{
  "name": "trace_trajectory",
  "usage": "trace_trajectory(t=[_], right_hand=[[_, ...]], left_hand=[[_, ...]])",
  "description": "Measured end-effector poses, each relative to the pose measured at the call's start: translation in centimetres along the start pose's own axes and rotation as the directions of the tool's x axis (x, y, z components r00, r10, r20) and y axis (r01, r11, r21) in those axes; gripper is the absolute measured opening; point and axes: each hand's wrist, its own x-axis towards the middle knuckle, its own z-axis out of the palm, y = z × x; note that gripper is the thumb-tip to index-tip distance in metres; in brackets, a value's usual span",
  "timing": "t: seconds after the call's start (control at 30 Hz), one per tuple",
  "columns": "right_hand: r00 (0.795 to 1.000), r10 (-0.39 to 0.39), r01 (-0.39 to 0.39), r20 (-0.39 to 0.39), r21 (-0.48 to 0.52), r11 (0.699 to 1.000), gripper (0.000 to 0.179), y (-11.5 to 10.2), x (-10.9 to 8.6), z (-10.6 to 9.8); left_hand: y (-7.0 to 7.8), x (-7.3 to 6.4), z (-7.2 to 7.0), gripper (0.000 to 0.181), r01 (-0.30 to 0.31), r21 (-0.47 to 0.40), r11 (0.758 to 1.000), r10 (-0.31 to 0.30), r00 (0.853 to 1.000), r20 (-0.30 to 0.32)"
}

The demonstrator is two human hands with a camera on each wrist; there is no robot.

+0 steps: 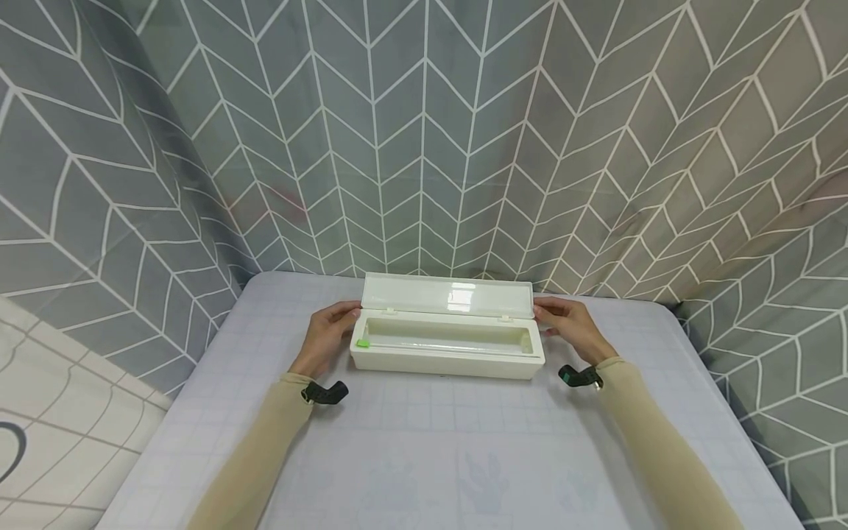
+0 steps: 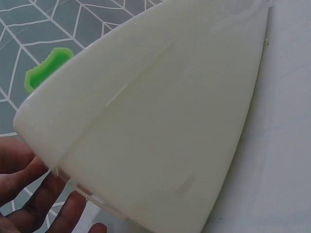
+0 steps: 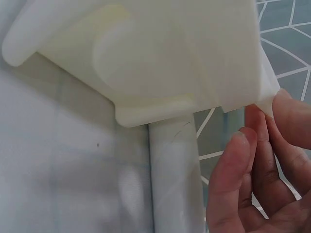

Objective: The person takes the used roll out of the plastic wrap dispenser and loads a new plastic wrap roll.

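Note:
A long white lidded box (image 1: 444, 366), like a cling film dispenser, sits toward the far side of the table, its hinged lid (image 1: 417, 293) tipped back. Inside, the long trough (image 1: 450, 340) shows a pale, shiny interior. A bright green piece (image 1: 362, 343) sits at the front left corner of the rim. My left hand (image 1: 329, 330) is at the left end, its fingertips gripping the lid's edge near the hinge side. At the other end my right hand (image 1: 573, 324) pinches the lid's right corner between thumb and fingers, the remaining fingers curled below.
The table (image 1: 424, 449) has a pale, faintly patterned cover. A grey curtain (image 1: 424, 147) with white chevron lines hangs right behind the box and down both sides. White tiled fabric (image 1: 59, 412) shows at the left. Dark wrist cameras (image 1: 324, 392) sit on both wrists.

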Motion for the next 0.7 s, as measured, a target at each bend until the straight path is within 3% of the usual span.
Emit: trace_trajectory(t=[0.27, 0.7], right_hand=[[0.999, -0.028, 0.027, -0.021, -0.021, 0.999, 0.052, -0.8, -0.3, -0.2], [0.988, -0.118, 0.111, -0.096, -0.070, 0.991, 0.044, -1.2, -1.1, -0.5]], left_hand=[[0.4, -0.1, 0.0, 0.034, -0.007, -0.006, 1.000, 0.007, 1.000, -0.018], [0.6, -0.1, 0.2, 0.032, -0.068, 0.014, 0.998, 0.069, 0.995, -0.066]])
